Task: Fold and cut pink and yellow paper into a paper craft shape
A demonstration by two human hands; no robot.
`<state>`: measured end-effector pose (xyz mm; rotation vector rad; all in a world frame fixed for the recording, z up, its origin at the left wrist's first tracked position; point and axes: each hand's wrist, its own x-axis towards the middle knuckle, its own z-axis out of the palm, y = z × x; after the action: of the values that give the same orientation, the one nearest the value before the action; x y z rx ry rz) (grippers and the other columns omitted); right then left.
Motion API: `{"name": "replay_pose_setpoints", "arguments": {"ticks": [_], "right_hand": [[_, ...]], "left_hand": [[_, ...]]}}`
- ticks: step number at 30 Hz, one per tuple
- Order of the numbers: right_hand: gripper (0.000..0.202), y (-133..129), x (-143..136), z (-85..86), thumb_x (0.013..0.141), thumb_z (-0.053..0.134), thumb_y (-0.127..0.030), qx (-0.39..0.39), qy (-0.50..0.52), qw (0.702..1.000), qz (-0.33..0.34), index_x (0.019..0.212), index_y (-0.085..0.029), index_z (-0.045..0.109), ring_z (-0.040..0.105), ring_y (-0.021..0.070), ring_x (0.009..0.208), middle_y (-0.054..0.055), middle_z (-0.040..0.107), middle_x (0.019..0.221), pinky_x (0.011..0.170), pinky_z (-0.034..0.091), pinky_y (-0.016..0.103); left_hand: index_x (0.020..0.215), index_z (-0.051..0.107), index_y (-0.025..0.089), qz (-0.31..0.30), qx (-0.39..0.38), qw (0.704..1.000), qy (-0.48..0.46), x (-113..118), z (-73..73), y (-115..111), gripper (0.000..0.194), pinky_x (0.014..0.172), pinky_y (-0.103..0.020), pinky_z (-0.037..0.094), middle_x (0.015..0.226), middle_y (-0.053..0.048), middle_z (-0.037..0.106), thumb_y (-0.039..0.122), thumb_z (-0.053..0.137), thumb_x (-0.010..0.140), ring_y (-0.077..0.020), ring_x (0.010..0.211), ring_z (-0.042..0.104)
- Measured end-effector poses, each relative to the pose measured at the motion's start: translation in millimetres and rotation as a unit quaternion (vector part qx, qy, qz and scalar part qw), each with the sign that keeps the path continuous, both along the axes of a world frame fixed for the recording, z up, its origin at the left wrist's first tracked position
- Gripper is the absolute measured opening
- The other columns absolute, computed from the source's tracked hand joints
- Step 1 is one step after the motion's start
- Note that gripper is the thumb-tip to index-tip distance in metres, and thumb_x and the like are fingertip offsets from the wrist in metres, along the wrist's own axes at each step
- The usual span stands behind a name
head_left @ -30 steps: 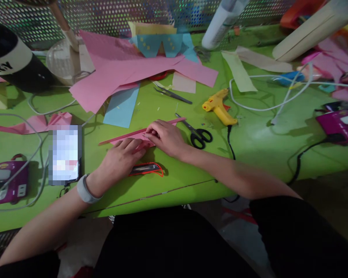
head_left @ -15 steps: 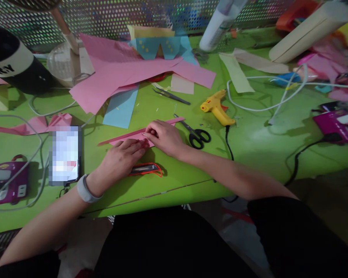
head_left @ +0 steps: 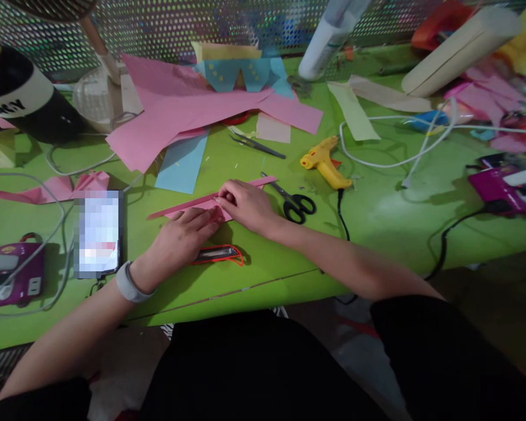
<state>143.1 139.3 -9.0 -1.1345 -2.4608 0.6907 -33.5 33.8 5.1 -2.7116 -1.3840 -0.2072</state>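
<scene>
A long, narrow folded piece of pink paper (head_left: pixel 173 209) lies slanted on the green table under both of my hands. My left hand (head_left: pixel 179 238) rests on its lower part with the fingers stretched out flat. Thumb and curled fingers of my right hand (head_left: pixel 249 206) close on the paper's edge near the middle; the fingertips are partly hidden. Just below my left fingers is a craft knife (head_left: pixel 219 254) with an orange-red edge. Black-handled scissors (head_left: pixel 298 208) lie right of my right hand, their tip by the paper's far end.
Tweezers (head_left: pixel 258 144) and a yellow glue gun (head_left: pixel 325 162) lie beyond my hands. Large pink sheets (head_left: pixel 175 105) and a blue sheet (head_left: pixel 183 162) spread at the back. A phone (head_left: pixel 100 233) sits at left, near a purple power strip (head_left: pixel 24 272). White cable (head_left: pixel 390 164) loops at right.
Both hands stay on the pink paper in nearly the same pose. The view has shifted slightly; the tools and sheets lie where they were.
</scene>
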Motion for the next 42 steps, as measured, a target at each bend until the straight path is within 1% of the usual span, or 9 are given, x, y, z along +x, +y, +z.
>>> {"name": "replay_pose_setpoints", "arguments": {"ticks": [4,7,10,16,21,27,33,37,42], "right_hand": [[0.012,0,0,1.1,0.094,0.059,-0.029,0.003,-0.006,1.000,-0.001,0.088,-0.018,0.060,0.058,0.0144,0.075,0.003,0.066,0.086,0.062,0.035,0.026],[0.009,1,0,1.1,0.093,0.060,-0.027,0.006,-0.010,1.000,0.000,0.089,-0.019,0.061,0.058,0.0148,0.077,0.003,0.066,0.086,0.062,0.035,0.026],[0.008,1,0,0.3,0.092,0.062,-0.026,0.007,-0.009,1.000,0.001,0.090,-0.018,0.061,0.059,0.0147,0.077,0.003,0.067,0.087,0.061,0.035,0.026],[0.009,1,0,3.1,0.092,0.062,-0.026,-0.005,-0.009,1.000,0.002,0.090,-0.018,0.062,0.059,0.0138,0.074,0.003,0.067,0.086,0.059,0.036,0.025],[0.009,1,2,8.9,0.092,0.062,-0.028,-0.038,-0.010,0.999,0.009,0.090,-0.018,0.063,0.060,0.0136,0.073,0.003,0.069,0.088,0.060,0.039,0.026],[0.013,0,7,13.7,0.089,0.066,-0.032,-0.034,-0.036,0.999,-0.007,0.091,-0.019,0.063,0.062,0.0149,0.073,0.003,0.070,0.089,0.057,0.039,0.028],[0.012,1,5,14.3,0.088,0.068,-0.031,-0.076,-0.029,0.997,-0.014,0.090,-0.020,0.063,0.064,0.0143,0.072,0.001,0.072,0.085,0.058,0.041,0.027],[0.011,0,6,12.7,0.087,0.069,-0.029,-0.064,-0.024,0.998,-0.016,0.087,-0.020,0.062,0.064,0.0149,0.073,0.001,0.071,0.085,0.059,0.042,0.028],[0.009,-1,9,16.4,0.085,0.069,-0.026,-0.047,-0.042,0.998,-0.020,0.085,-0.020,0.062,0.065,0.0161,0.071,0.002,0.072,0.084,0.060,0.043,0.030]], "left_hand": [[0.132,0.057,0.011,0.017,-0.020,1.000,-0.009,0,-2.4,0,0.041,0.098,-0.045,0.052,0.129,-0.016,0.065,0.009,0.050,0.092,-0.0291,0.121,0.058],[0.131,0.059,0.011,0.022,-0.027,0.999,-0.015,0,-2.3,0,0.041,0.104,-0.047,0.049,0.135,-0.017,0.061,0.007,0.050,0.091,-0.0309,0.126,0.054],[0.131,0.060,0.011,0.026,-0.039,0.999,-0.020,0,-1.0,0,0.040,0.103,-0.049,0.049,0.136,-0.018,0.060,0.009,0.052,0.092,-0.0332,0.126,0.053],[0.133,0.057,0.014,0.038,-0.053,0.997,-0.040,1,-0.7,0,0.042,0.105,-0.052,0.048,0.136,-0.016,0.060,0.009,0.049,0.093,-0.0325,0.131,0.049],[0.128,0.060,0.011,0.029,-0.041,0.997,-0.051,-1,-2.0,0,0.037,0.103,-0.051,0.049,0.132,-0.019,0.061,0.009,0.047,0.094,-0.0325,0.129,0.051],[0.126,0.061,0.012,0.032,-0.023,0.998,-0.039,-1,-3.0,-1,0.035,0.101,-0.050,0.051,0.131,-0.019,0.062,0.010,0.047,0.094,-0.0323,0.127,0.053],[0.130,0.059,0.013,0.037,-0.027,0.998,-0.034,-1,-2.2,-1,0.038,0.102,-0.051,0.050,0.134,-0.017,0.061,0.012,0.049,0.093,-0.0322,0.129,0.053],[0.131,0.058,0.014,0.039,-0.024,0.998,-0.038,-1,-2.4,-1,0.039,0.099,-0.052,0.051,0.137,-0.018,0.060,0.012,0.050,0.093,-0.0348,0.129,0.052],[0.131,0.059,0.016,0.046,-0.032,0.998,-0.039,0,-1.4,-2,0.037,0.098,-0.053,0.051,0.136,-0.018,0.060,0.014,0.049,0.095,-0.0343,0.130,0.052]]}}
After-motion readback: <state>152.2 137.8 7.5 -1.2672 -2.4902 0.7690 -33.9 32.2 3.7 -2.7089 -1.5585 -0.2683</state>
